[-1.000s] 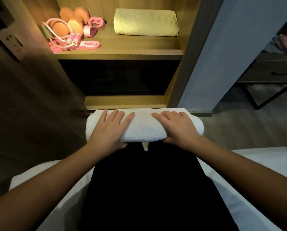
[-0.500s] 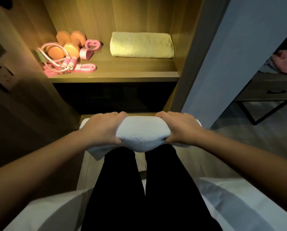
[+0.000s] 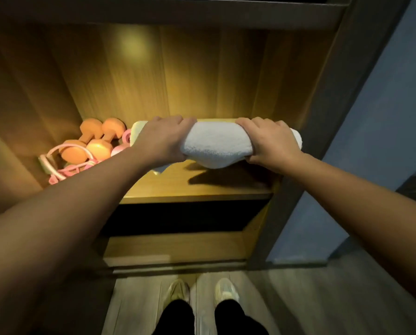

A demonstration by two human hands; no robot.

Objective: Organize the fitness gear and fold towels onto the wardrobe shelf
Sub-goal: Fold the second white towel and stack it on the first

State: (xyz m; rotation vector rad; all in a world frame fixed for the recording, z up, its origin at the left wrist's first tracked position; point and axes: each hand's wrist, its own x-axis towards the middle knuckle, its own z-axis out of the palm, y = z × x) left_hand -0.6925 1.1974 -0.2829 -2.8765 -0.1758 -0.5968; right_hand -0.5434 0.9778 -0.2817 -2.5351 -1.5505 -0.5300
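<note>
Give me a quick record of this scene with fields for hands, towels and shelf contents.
left hand: grips left end of white towel
right hand: grips its right end
white towel: rolled, held above the shelf, shadow beneath
shelf left: orange dumbbells, pink jump rope
behind: yellow towel, mostly hidden
</note>
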